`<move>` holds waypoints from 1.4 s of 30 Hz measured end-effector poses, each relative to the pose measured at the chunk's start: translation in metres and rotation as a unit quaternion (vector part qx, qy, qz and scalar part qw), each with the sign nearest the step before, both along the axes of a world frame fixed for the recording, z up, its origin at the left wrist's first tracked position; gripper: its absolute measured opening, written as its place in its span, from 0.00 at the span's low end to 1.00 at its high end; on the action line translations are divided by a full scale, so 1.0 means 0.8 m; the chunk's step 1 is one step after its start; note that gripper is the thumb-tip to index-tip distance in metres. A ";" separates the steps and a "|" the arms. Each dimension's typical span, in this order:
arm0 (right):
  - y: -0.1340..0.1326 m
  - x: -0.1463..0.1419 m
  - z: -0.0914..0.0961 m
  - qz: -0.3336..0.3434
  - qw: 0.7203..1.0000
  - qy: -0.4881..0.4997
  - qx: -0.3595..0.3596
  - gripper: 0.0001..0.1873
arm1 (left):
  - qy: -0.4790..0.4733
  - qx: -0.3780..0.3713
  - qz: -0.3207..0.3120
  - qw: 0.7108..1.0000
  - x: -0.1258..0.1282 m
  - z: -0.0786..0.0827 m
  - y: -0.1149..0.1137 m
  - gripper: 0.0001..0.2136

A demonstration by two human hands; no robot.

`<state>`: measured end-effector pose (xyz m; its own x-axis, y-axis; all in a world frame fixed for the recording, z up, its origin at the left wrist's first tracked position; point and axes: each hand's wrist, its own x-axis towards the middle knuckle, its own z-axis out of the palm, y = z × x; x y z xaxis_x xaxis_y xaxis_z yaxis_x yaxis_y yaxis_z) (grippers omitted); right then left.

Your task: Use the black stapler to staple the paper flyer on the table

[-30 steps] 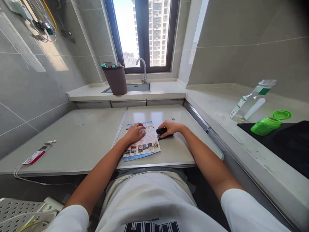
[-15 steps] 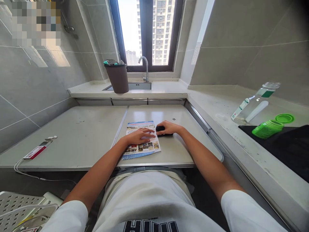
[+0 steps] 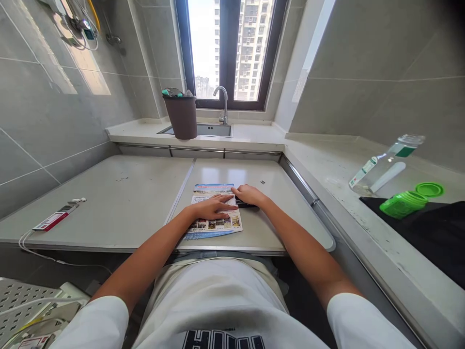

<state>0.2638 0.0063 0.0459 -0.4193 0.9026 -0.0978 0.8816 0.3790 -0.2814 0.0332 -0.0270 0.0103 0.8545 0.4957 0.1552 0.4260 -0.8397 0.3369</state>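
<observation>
A stack of printed leaflets (image 3: 213,188), slightly fanned at the lower edge, lies on the table in front of me. My left hand (image 3: 213,207) rests flat on it, fingers stretched towards the right. At the right edge of the pages is a black stapler (image 3: 247,204), mostly covered by my right hand (image 3: 250,195), which is closed over its top. Whether the stapler's jaws are around the paper is hidden. Small dark slivers (image 3: 262,182), perhaps staples, lie beyond my right hand.
A brown bin (image 3: 181,118) stands by the sink (image 3: 214,130) and faucet. On the right counter are a clear bottle (image 3: 387,167), a green open jar (image 3: 403,204) and black cloth (image 3: 432,237). A red-white box (image 3: 54,221) with a cable lies at left.
My right hand has shifted slightly left with the stapler, closer over the leaflets' right edge, and now covers more of it. My left hand stays flat. The view has tilted a little.
</observation>
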 end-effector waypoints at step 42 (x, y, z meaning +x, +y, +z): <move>0.057 0.115 -0.003 0.207 0.976 0.048 -0.043 0.23 | 0.026 0.018 0.009 0.999 -0.005 -0.003 0.003 0.29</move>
